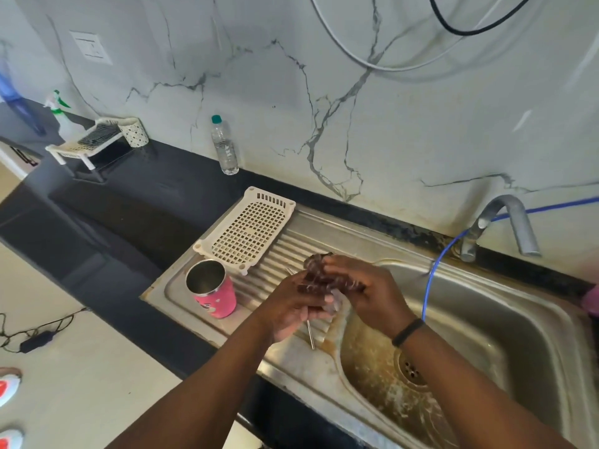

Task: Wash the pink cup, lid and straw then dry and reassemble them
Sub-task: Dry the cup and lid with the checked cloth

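Head view. I see both hands meeting over the ribbed drainboard point(291, 251) of the steel sink point(505, 322), at the edge of the basin.

Left hand point(293, 307): fingers curled round a clear lid point(332, 304) that shows through between the two hands. Soap foam on the fingers.

Right hand point(369, 293): fingers bent over the same lid from the other side, pressing on it. Black band point(407, 332) on that wrist.

Straw point(310, 333): thin metal, lies on the drainboard under the left hand, one end sticking out below the palm toward the basin rim. I cannot tell whether the hand touches it.

Cup point(212, 291): pink outside, steel inside, upright and open on the drainboard, left of the hands, apart from them. Just beside the near corner of a white slotted tray point(248, 230).

Tap point(505, 225) at the back right corner; I see no clear stream, blur. Blue hose point(431, 286) runs from the tap area down into the basin. Basin floor stained brown around the drain point(411, 371).

Water bottle point(224, 147) stands on the black counter point(136, 202) against the marble wall. Small white rack point(87, 140) further left.
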